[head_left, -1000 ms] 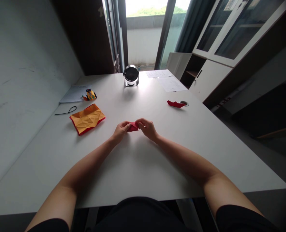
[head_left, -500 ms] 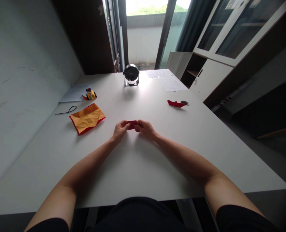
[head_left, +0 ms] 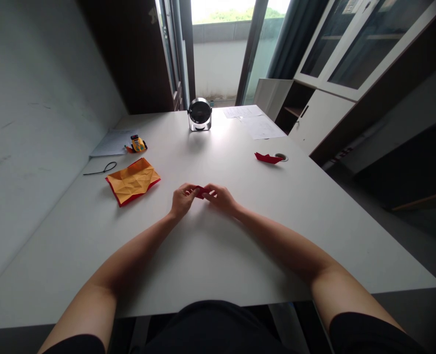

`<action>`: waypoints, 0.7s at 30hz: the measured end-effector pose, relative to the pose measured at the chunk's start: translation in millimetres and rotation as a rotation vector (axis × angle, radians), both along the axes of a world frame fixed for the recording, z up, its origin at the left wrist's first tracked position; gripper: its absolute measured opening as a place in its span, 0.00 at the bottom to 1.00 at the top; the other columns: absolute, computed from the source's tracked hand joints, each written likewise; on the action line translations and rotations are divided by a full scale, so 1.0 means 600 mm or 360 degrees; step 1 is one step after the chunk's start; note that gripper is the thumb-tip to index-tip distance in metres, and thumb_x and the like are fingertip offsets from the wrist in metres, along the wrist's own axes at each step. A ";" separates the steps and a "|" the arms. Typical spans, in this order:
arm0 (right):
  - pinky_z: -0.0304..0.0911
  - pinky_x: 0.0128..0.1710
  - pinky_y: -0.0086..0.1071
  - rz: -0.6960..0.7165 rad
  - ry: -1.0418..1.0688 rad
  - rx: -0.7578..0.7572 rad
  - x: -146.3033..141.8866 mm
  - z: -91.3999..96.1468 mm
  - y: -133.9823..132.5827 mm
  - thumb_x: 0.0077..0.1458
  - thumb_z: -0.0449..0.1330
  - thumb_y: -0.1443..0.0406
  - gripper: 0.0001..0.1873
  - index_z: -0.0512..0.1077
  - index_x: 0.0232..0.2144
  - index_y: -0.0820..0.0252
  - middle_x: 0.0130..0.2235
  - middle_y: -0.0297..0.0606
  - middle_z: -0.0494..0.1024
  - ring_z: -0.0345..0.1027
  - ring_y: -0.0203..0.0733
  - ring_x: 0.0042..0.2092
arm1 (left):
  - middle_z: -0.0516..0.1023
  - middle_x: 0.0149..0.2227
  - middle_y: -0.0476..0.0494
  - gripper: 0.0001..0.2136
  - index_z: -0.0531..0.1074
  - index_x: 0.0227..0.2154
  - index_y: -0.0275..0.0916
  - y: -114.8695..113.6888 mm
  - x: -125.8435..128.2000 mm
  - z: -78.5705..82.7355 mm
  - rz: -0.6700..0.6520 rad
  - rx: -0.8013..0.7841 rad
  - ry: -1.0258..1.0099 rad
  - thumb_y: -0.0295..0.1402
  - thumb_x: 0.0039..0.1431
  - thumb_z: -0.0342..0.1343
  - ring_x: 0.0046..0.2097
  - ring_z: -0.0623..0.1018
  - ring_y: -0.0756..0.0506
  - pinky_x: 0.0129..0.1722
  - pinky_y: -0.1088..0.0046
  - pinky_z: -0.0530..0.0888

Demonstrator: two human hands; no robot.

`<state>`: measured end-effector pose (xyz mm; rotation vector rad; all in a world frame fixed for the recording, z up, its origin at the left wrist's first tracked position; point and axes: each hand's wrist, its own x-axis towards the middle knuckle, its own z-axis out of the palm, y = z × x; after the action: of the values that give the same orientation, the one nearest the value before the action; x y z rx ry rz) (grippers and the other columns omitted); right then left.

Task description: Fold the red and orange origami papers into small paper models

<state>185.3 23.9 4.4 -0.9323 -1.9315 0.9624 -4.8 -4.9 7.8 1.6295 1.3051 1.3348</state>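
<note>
While the left hand (head_left: 183,200) and right hand (head_left: 220,198) pinch red paper (head_left: 201,192), uneven pulling could tear it. Slipping could crease it crookedly.

Daylight enters through the glass door (head_left: 265,54); sky (head_left: 218,7) overexposed. Glare on far tabletop (head_left: 227,135); soft shadows beneath forearms (head_left: 140,246). Right margin dim. Wide-angle stretching at edges; folded red paper (head_left: 202,191) lacks fine detail.

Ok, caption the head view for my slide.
Left hand and right hand hold folded red paper at a white table.
</note>
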 end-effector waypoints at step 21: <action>0.65 0.36 0.30 -0.0058 -0.0140 0.0414 0.009 0.008 -0.002 0.63 0.58 0.62 0.08 0.76 0.34 0.58 0.36 0.38 0.77 0.69 0.36 0.34 | 0.77 0.34 0.45 0.07 0.78 0.34 0.42 -0.017 0.005 0.019 0.0078 0.0420 0.0773 0.35 0.65 0.56 0.36 0.75 0.47 0.38 0.70 0.70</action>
<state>190.8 22.5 9.3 -0.8666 -2.0473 0.6388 -1.9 -15.2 19.4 2.2179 1.4941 1.2218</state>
